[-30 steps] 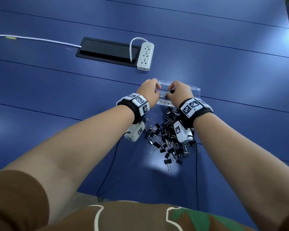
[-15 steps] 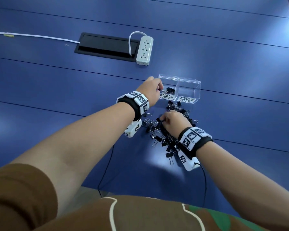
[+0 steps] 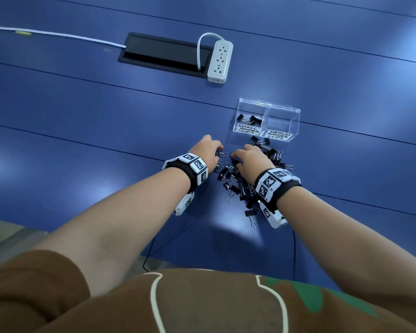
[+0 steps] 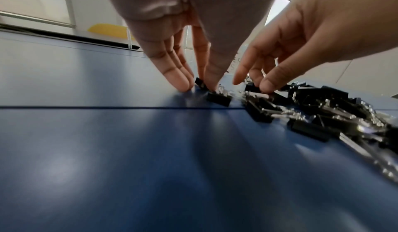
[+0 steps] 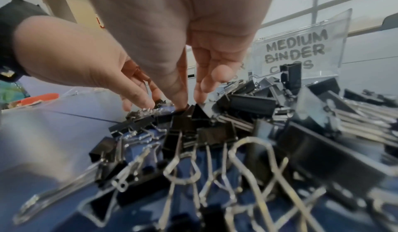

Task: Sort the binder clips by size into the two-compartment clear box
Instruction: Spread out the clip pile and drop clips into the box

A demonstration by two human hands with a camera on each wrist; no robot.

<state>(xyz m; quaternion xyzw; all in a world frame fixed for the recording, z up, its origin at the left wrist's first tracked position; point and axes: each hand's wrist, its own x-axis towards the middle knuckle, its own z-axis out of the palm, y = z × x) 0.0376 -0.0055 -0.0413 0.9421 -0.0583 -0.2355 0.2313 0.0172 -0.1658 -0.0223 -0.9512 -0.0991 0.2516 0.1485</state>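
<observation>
A clear two-compartment box stands on the blue table. Its left half, labelled small binder clips, holds a few black clips; nothing shows in the half labelled medium. Just in front of the box lies a pile of black binder clips. At the pile's left edge my left hand points down, thumb and fingers pinching a small clip, and another clip lies beside it. My right hand is down in the pile, its thumb and fingertips closing on a clip.
A white power strip and a black cable hatch lie beyond the box, with a white cable running left. Black wrist-camera wires hang over the table's near edge.
My left hand has dropped back from the box's left compartment to the left edge of the pile. The right hand stays down in the clips, a little nearer the box.
</observation>
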